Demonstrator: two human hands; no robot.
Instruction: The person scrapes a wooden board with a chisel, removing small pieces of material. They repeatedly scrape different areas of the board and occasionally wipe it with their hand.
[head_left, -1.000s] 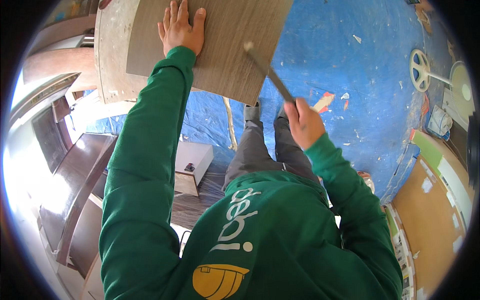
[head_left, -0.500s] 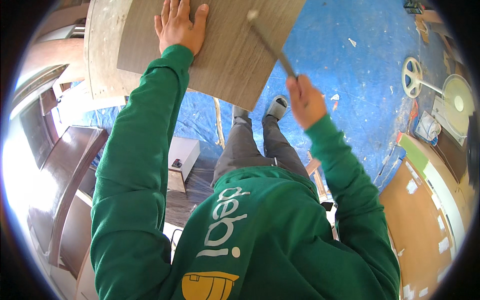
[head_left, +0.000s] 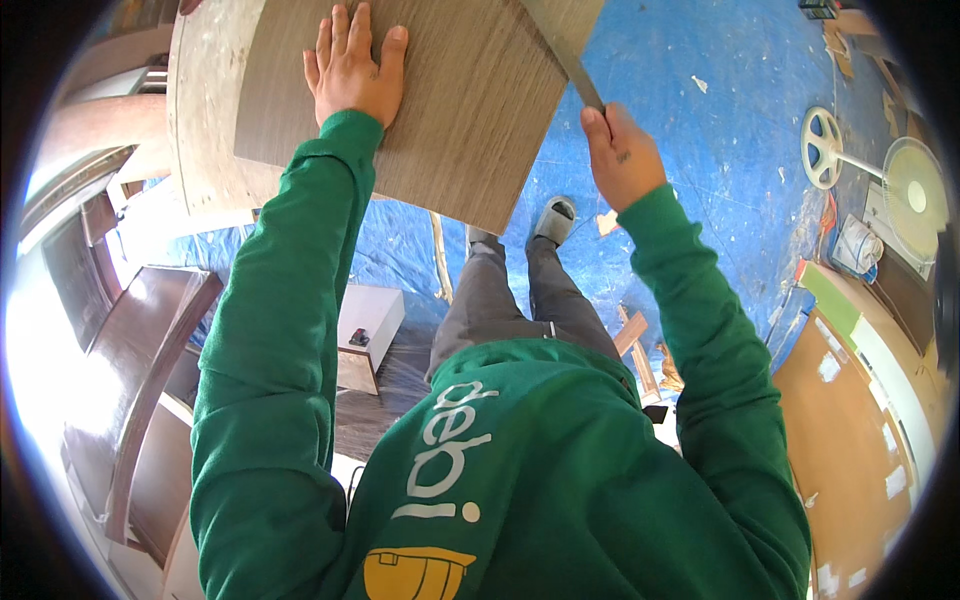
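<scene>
A brown wood-grain panel lies on a pale wooden work surface, its right edge overhanging the floor. My left hand presses flat on the panel's upper left area, fingers stretched and slightly spread. My right hand is closed round the near end of a long, flat grey metal file. The file slants up and left across the panel's right edge. Its far end runs out of the picture at the top. The grip end is hidden inside my fingers.
Blue sheeting with scraps covers the floor. A white standing fan is at the right, above a tan board with pale patches. Dark glossy wooden pieces stand at the left. A white box sits beside my legs.
My right hand has moved up and slightly right, pushing the file farther up along the panel's right edge. My left hand stays flat on the panel. The view has shifted slightly.
</scene>
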